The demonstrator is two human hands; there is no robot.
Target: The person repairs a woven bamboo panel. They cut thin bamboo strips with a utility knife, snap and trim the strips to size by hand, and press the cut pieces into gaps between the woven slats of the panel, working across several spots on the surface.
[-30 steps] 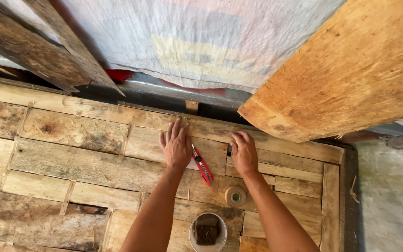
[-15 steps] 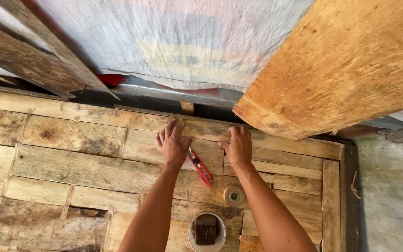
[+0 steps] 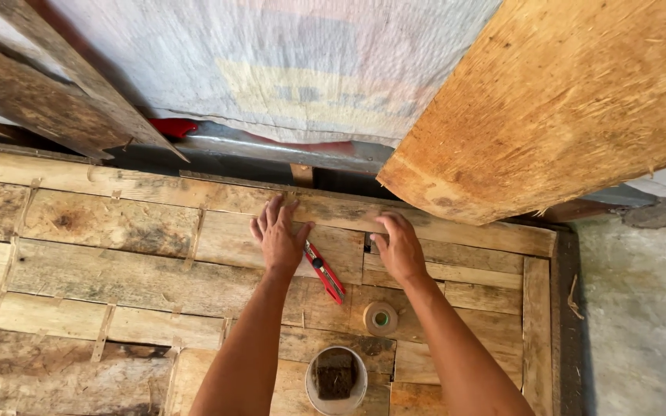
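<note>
My left hand lies flat with spread fingers on a patchwork wooden panel made of worn boards. My right hand presses down on the same panel a little to the right, fingers bent near a small dark gap between boards. Between the hands lies a red utility knife, just right of my left thumb. A roll of tape rests on the wood below my right wrist. Neither hand holds anything.
A small white tub with a dark lump inside stands between my forearms. A thick raw wooden beam overhangs at the upper right. A pale tarp and dark planks sit behind the panel. Concrete floor lies right.
Both hands have slid up the panel toward its far edge. The view has tilted slightly. The knife, tape and tub have stayed in place.
</note>
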